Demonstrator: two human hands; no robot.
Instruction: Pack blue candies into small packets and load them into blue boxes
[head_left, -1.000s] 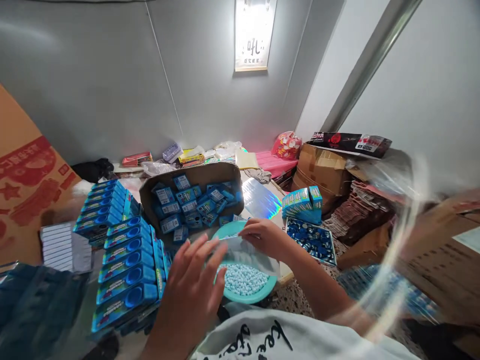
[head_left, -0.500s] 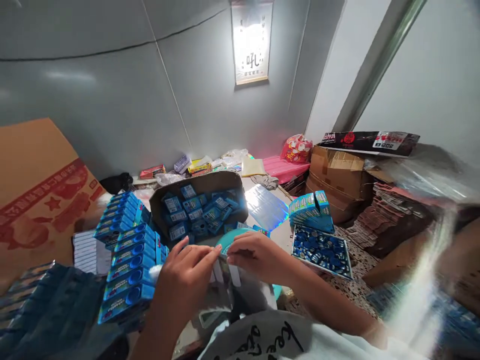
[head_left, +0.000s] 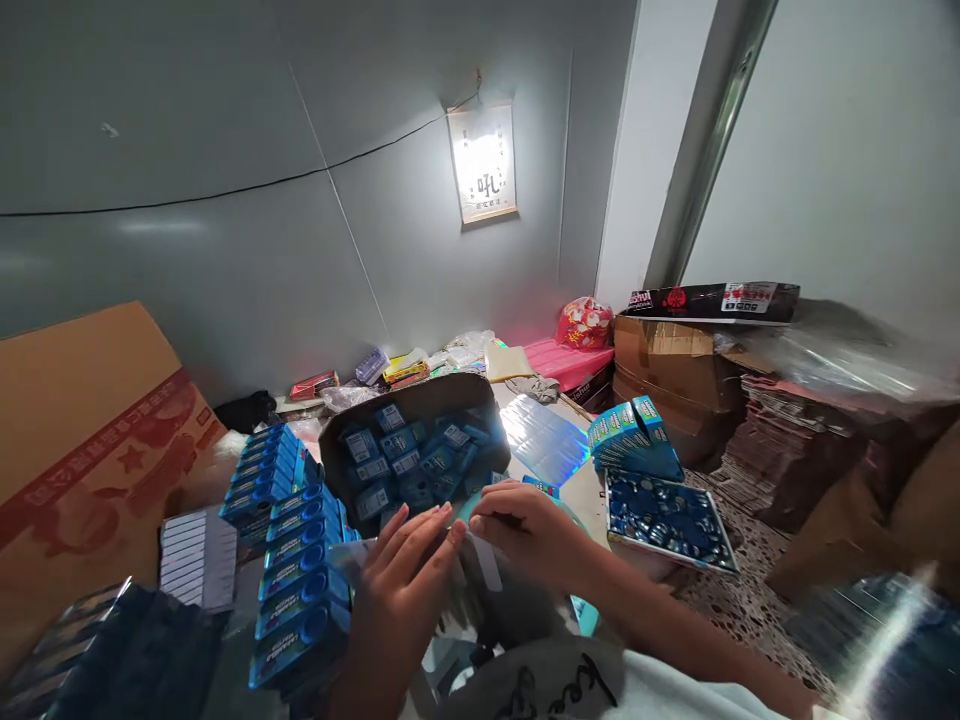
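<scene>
My left hand [head_left: 411,580] has its fingers stretched out over the edge of a grey piece with a white strip [head_left: 486,562], close to my body. Facing it, my right hand [head_left: 525,522] is closed with curled fingers at the top of the same piece; what lies between the fingertips is hidden. A teal round rim [head_left: 585,615] shows behind and below the hands. Beyond them stands an open carton [head_left: 480,395] holding many small blue boxes [head_left: 405,460]. Rows of blue boxes with round openings [head_left: 300,600] stand left of my left hand.
To the right are a tray of small shiny blue round pieces [head_left: 667,525] and a blue box stack [head_left: 637,440]. A large brown carton [head_left: 90,440] stands left, near a white ridged stack [head_left: 196,560]. Stacked flat cardboard [head_left: 772,450] and brown boxes [head_left: 667,400] stand at right.
The view has tilted up and shifted, so the surroundings sit lower. My left fingers have spread and flattened more over the grey piece; my right hand stays curled beside it.
</scene>
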